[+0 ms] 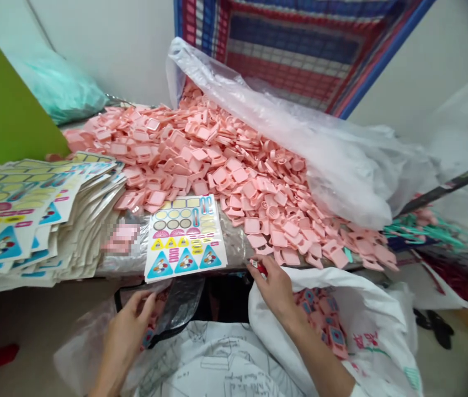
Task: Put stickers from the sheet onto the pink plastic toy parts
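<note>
My left hand (128, 325) hangs below the table edge over a clear plastic bag (80, 347); its fingers are loosely bent and apart, with nothing visible between them. Pink pieces with blue stickers show partly beside it. My right hand (273, 281) is at the table's front edge, its fingers closed around a small red object (260, 267) mostly hidden by them. A sticker sheet (185, 237) with blue triangles, yellow shapes and thermometers lies on the table between the hands. Left of it, a pink piece (122, 238) lies on clear plastic, blurred out.
A large heap of pink plastic pieces (201, 151) covers the table, partly under a clear plastic sheet (300, 143). Stacked sticker sheets (35, 220) stand at left. A white sack (375, 314) at right holds stickered pink pieces (325, 320). Green pieces (424, 229) lie farther right.
</note>
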A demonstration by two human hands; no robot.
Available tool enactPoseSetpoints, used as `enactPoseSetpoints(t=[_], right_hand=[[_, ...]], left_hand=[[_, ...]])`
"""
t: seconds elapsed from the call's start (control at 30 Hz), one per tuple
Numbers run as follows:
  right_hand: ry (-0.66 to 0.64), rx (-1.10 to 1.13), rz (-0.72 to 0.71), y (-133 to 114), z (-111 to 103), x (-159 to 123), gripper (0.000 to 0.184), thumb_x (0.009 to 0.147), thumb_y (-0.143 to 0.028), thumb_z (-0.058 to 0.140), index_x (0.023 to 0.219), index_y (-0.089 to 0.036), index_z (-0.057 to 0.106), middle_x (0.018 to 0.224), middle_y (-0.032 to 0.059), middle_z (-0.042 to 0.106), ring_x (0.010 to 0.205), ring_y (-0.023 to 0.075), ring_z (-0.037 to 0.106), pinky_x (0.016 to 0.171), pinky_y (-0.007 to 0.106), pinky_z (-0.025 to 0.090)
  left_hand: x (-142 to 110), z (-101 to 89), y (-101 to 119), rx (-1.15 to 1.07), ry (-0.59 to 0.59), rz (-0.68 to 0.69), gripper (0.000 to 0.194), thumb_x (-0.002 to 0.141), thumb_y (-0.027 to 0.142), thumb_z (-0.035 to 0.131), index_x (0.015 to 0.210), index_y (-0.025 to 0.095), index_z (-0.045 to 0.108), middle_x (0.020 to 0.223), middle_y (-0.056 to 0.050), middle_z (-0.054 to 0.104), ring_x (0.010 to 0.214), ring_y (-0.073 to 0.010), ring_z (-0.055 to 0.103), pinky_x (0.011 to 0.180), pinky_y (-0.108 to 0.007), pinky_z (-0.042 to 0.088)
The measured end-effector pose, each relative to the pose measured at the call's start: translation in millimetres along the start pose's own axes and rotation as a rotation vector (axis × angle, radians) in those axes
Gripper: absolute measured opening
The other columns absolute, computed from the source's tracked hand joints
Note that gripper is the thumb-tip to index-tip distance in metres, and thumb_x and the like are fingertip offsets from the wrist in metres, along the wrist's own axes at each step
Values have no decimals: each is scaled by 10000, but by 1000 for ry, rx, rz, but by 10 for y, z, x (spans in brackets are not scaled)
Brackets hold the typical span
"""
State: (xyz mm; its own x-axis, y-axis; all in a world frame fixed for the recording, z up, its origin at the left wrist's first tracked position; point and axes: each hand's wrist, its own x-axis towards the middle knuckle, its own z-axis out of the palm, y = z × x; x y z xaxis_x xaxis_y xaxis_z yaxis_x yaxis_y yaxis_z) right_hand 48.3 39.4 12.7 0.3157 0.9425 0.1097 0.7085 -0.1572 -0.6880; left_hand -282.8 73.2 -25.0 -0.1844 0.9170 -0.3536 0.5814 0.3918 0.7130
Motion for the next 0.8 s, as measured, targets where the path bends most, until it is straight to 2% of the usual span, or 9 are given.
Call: enactPoseSetpoints(t=[0.1,0.2,0.3,0.37,0.47,0.57,0.7,0.77,0.8], right_hand=[[45,21,16,100,-162,-5,277,918,-420,489,1017,-236,671,1028,57,705,914,213,655,802,317,469],[34,15,11,132,-214,-1,265,919,-399,482,999,-233,673,1013,60,710,903,222,658,804,331,470],[-4,-9,7,120,-162,-66,259,918,-391,491,995,-238,685,978,63,721,858,227,670,775,334,482],[-14,-7,-18,117,-117,-134,241,910,-367,503,994,-245,693,974,61,727,868,231,679,783,337,493],[-24,20,-42,147,-100,-227,235,908,-355,504,982,-252,702,975,61,730,887,239,685,799,345,502],[-29,55,-27,215,-147,-279,256,913,-398,495,965,-257,702,975,65,727,888,244,684,790,349,503],[-4,120,12,311,-213,-265,317,883,-497,531,934,-240,709,923,68,725,829,245,672,743,341,501],[55,198,78,317,-221,-225,380,853,-562,561,925,-222,714,876,66,722,780,238,656,704,333,498],[88,253,120,301,-217,-197,411,838,-592,572,917,-215,715,838,62,716,739,228,641,664,322,492]], left_hand=[[-95,295,842,-221,-28,340,250,723,460,685,861,254,721,859,-29,746,838,-253,666,797,-306,490],[-62,899,1709,-329,-145,750,161,821,315,626,914,243,736,973,-85,731,932,-247,645,924,-339,460],[52,1593,2437,-86,-254,1105,254,888,165,501,1044,203,698,1146,-145,667,1078,-261,595,986,-381,429],[124,1962,2770,184,-281,1195,385,871,39,411,1145,171,647,1285,-182,582,1128,-260,567,990,-405,420],[207,2284,3002,289,-243,1163,395,863,1,359,1142,92,623,1277,-265,543,1137,-314,547,936,-480,430],[278,2371,3028,310,-229,1147,310,873,24,389,1033,83,648,1143,-265,595,1141,-341,531,921,-499,427],[345,2226,2990,291,-210,1147,328,900,59,401,1122,129,632,1172,-209,599,1135,-301,549,944,-442,433],[314,2042,2907,124,-180,1103,369,909,86,414,1237,151,570,1247,-189,570,1136,-277,561,941,-408,448],[268,1925,2829,-46,-167,1045,378,916,116,428,1275,164,535,1251,-174,571,1107,-260,582,928,-390,462]])
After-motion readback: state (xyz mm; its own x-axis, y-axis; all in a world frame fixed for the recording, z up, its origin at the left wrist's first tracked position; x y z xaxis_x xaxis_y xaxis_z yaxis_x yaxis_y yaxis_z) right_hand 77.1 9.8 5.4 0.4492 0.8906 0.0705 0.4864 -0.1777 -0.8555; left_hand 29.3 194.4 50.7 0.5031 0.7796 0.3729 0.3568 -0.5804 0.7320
